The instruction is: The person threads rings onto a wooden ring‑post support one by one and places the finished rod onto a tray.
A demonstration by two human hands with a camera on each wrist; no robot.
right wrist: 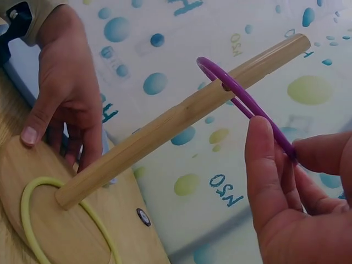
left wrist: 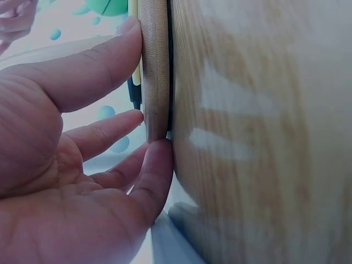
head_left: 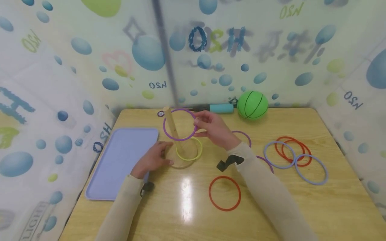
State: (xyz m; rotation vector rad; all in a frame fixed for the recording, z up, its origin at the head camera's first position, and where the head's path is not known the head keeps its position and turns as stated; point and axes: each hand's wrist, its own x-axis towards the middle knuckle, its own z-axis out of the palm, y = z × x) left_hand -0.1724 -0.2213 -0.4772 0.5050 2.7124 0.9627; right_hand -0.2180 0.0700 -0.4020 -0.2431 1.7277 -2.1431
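Observation:
A wooden post (head_left: 171,124) rises from a round wooden base (head_left: 170,155). My left hand (head_left: 153,156) holds the base's rim, thumb above and fingers against the edge, as the left wrist view shows. Between thumb and fingers, my right hand (head_left: 214,127) pinches a purple ring (head_left: 195,129). This ring is tilted and encircles the upper part of the post (right wrist: 165,126), below its tip. Down on the base, a yellow ring (head_left: 201,152) lies around the foot of the post.
A blue tray (head_left: 126,164) lies left of the base. Red rings (head_left: 210,192), purple rings (head_left: 249,139) and light blue rings (head_left: 326,174) are spread over the table's right half. Along the back wall stand a green ball (head_left: 252,105) and a turquoise cylinder-like object (head_left: 221,108).

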